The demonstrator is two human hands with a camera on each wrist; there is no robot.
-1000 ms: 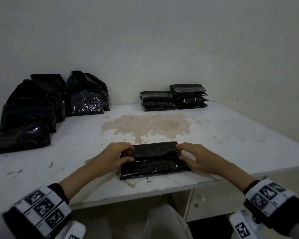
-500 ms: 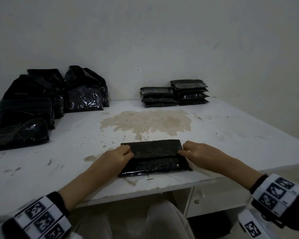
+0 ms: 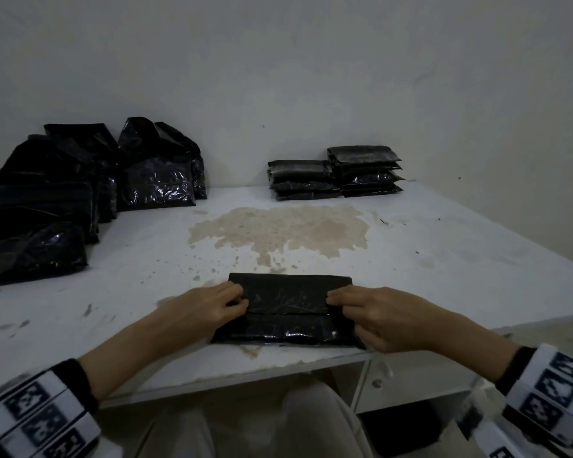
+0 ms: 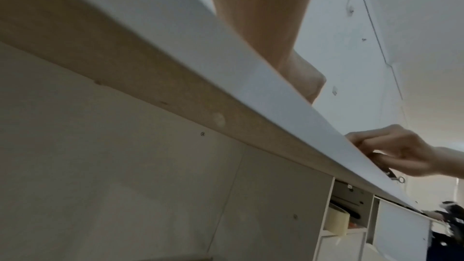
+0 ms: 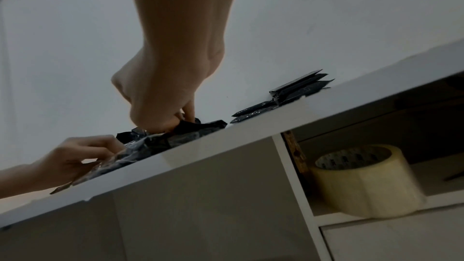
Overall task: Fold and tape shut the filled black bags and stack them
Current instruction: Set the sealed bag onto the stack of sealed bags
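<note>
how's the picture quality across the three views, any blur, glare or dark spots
Head view: dim and grainy, the wrist bands blurred at the bottom corners, small glints on the black bag between the left hand and right hand. Left wrist view: soft, smeared at the lower right, table edge hides the bag. Right wrist view: dim, the tape roll slightly blurred.

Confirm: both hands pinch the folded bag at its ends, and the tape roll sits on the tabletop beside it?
Not quite. The left hand and right hand do pinch the folded bag, but the tape roll sits on a shelf under the table, per the right wrist view.
</note>
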